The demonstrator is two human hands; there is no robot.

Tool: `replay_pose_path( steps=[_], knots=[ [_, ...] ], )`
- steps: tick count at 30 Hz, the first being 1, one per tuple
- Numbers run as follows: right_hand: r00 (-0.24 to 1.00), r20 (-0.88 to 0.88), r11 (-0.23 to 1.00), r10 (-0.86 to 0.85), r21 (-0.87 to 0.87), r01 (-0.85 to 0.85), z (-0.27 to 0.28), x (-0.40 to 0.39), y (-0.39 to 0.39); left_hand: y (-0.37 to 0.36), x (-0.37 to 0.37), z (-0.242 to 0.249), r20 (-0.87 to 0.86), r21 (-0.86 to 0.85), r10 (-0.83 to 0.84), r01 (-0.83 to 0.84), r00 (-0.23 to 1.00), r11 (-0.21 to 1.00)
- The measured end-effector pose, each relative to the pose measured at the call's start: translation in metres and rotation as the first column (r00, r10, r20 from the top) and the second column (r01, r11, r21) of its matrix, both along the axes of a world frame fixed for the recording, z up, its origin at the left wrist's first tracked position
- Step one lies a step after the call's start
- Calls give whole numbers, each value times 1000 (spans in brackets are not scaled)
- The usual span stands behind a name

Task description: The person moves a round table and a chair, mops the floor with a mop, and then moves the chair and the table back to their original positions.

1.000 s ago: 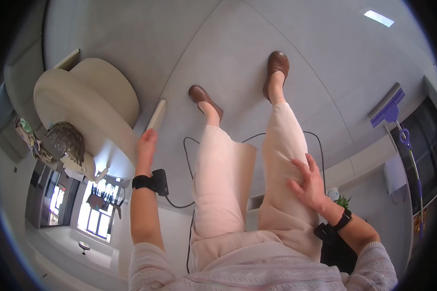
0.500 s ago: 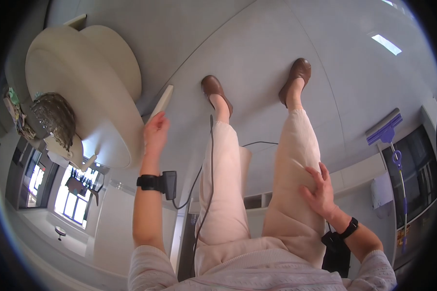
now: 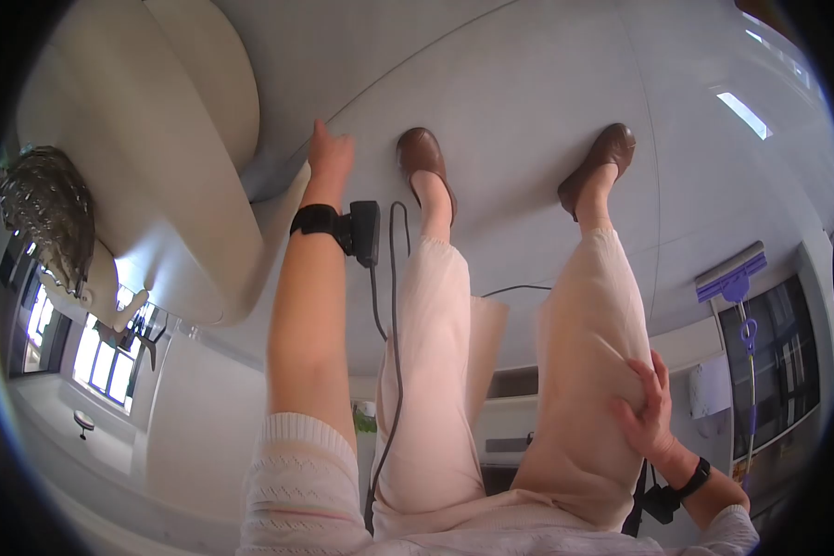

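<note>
My left hand (image 3: 330,159) reaches forward, beside the edge of a beige panel (image 3: 292,204). Two digits show apart, with nothing visible between them; the other fingers are hidden or folded. On that wrist a black strap (image 3: 317,220) carries a small black box (image 3: 365,233) with a cable. My right hand (image 3: 649,415) rests with fingers apart on the thigh of my pale trousers (image 3: 584,371). A black band (image 3: 697,476) circles its wrist, with a dark device (image 3: 660,503) hanging near it.
Large beige rounded furniture (image 3: 148,157) stands at left, with a crumpled dark plastic bag (image 3: 46,208) on it. My brown shoes (image 3: 421,153) are on the grey floor (image 3: 510,83). A purple squeegee mop (image 3: 735,278) stands at right near a dark glass panel (image 3: 788,352).
My left arm has stretched further forward and the hand sits higher in the view. The camera view has shifted, so the beige furniture lies further left. My right hand stays on the thigh.
</note>
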State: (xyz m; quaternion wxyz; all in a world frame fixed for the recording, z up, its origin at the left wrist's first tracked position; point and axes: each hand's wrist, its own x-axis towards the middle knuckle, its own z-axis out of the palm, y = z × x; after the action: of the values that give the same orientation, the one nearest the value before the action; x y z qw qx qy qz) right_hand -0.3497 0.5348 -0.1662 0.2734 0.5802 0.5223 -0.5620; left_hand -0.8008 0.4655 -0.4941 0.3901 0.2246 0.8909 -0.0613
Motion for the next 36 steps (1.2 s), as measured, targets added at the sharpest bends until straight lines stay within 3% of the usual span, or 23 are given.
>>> replay_pose_path(
  steps=[7, 10, 12, 13, 15, 17, 19, 21, 23, 24, 25, 27, 31, 34, 36],
  knots=[
    [998, -38, 998, 40, 54, -38, -2, 11, 17, -2, -28, -42, 5, -103, 78, -77, 997, 992],
    [999, -3, 999, 36, 32, -35, -1, 19, 31, -14, -63, -94, -78, -3, 154, -155, 985, 988],
    [999, 0, 999, 33, 19, -33, -2, 30, 36, -24, -91, -125, -244, -74, -38, 20, 969, 997],
    [998, -2, 998, 59, 25, -59, -2, 37, 37, -23, -99, -130, -250, -77, -36, 17, 968, 997],
    [996, -6, 996, 91, 22, -91, 0, 38, 48, -8, -112, -125, -296, -228, 35, -106, 954, 968],
    [979, 121, 981, 165, -121, -150, 3, 30, 64, -2, -126, -128, -290, -328, 9, -108, 957, 939],
    [985, 112, 989, 130, -87, -121, 1, 28, 63, -3, -142, -134, -279, -419, -15, -108, 960, 901],
    [994, 94, 998, 63, 5, -64, -1, 24, 63, -4, -160, -145, -219, -506, -152, 21, 964, 862],
    [995, 91, 998, 47, 45, -51, -4, 16, 67, 0, -161, -153, -236, -551, -131, -21, 963, 834],
    [988, 84, 990, 130, 50, -135, -5, 13, 71, 2, -160, -155, -254, -593, -118, -58, 960, 803],
    [973, 77, 974, 215, 58, -220, -6, 10, 75, 2, -159, -155, -254, -591, -111, -63, 961, 804],
    [971, 84, 972, 222, 56, -227, -7, 5, 77, 5, -158, -152, -268, -557, -8, -148, 963, 817],
    [968, 103, 972, 231, 25, -235, -5, 1, 79, 9, -138, -135, -338, -494, -19, -161, 941, 854],
    [959, 103, 964, 262, 5, -264, -7, -5, 81, 15, -114, -124, -391, -474, -130, -78, 911, 877],
    [960, 101, 965, 260, 0, -261, -7, -6, 80, 13, -102, -121, -438, -398, -318, 135, 841, 907]
  ],
)
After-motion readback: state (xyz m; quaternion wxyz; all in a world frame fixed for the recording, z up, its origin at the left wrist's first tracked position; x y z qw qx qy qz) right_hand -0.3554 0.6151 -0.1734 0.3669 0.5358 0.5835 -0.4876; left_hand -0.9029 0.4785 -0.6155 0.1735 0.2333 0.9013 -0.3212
